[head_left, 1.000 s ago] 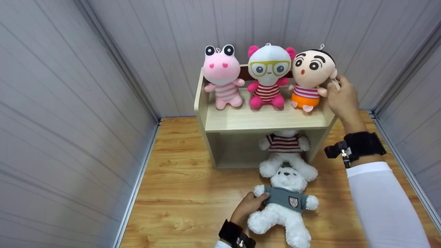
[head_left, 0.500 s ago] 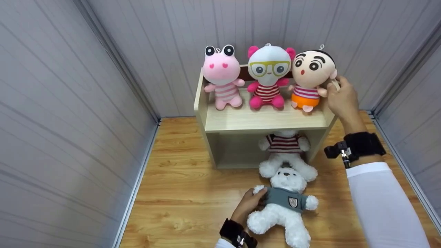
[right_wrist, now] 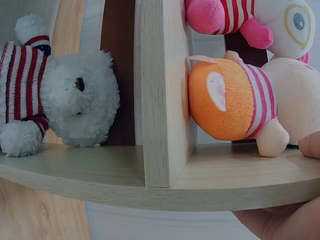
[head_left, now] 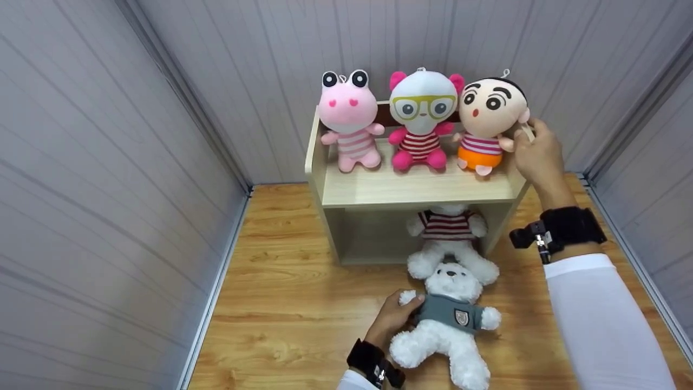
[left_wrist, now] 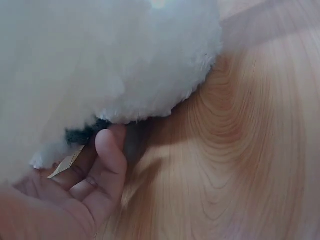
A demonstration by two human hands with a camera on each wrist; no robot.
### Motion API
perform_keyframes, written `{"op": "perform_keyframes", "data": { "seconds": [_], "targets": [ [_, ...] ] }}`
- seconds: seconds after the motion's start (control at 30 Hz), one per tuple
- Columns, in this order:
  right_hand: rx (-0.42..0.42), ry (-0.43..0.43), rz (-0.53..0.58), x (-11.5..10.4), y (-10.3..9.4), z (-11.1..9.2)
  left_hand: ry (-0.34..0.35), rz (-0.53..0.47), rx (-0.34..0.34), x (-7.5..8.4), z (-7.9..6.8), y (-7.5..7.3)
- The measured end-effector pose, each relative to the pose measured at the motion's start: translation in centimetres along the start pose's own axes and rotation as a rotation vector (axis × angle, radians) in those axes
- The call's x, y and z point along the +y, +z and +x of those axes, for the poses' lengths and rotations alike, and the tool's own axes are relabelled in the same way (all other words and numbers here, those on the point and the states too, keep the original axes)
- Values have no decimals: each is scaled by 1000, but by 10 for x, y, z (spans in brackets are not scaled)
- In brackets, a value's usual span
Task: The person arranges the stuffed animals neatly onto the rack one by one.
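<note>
In the head view a white teddy bear [head_left: 451, 313] in a grey-green sweater lies face up on the floor. My left hand [head_left: 394, 314] holds it by the side at one arm, thumb on top. White fur [left_wrist: 150, 65] fills much of the left wrist view, with curled fingers [left_wrist: 111, 155] of that hand at the bear's underside. My right hand [head_left: 541, 154] grips the upper right side panel of a small wooden shelf [head_left: 417, 189], thumb inside and fingers outside. Beside it sits a boy doll [head_left: 481, 158] in orange shorts, its bottom on the top board.
A pink frog-eyed plush [head_left: 349, 114] and a panda plush [head_left: 419, 146] with yellow glasses share the top board. In the lower compartment sits another white bear [head_left: 448, 226] in a striped sweater, its legs reaching out over the grey-sweatered bear's head. Grey panel walls [head_left: 135, 189] enclose the wooden floor [head_left: 287, 303].
My left hand has shifted slightly along the bear's side, its thumb easing back and then settling on the sweater again. The right hand, shelf and other plush toys have not visibly moved.
</note>
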State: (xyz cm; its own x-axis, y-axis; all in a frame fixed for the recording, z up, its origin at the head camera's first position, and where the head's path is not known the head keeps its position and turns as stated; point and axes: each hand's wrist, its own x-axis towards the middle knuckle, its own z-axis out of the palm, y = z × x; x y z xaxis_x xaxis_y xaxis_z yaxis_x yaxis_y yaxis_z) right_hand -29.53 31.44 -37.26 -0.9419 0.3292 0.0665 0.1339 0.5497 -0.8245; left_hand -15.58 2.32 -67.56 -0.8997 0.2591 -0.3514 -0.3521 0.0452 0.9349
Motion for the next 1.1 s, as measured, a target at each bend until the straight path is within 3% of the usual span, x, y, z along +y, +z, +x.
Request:
{"op": "perform_keyframes", "data": {
  "seconds": [0.33,0.5,0.77,1.0,1.1],
  "targets": [
    [27,-33,-39,1,0,-1,-66,-81,-77,3,-1,2],
    [32,-32,-32,0,1,-1,-37,-41,-149,7,-4,2],
    [9,-10,-9,0,1,0,-77,-25,-223,8,-7,2],
    [7,-5,-11,0,0,-1,-85,38,-248,9,-14,2],
    [5,-3,-11,0,0,-1,-90,46,-301,11,-17,-1]
  ]
}}
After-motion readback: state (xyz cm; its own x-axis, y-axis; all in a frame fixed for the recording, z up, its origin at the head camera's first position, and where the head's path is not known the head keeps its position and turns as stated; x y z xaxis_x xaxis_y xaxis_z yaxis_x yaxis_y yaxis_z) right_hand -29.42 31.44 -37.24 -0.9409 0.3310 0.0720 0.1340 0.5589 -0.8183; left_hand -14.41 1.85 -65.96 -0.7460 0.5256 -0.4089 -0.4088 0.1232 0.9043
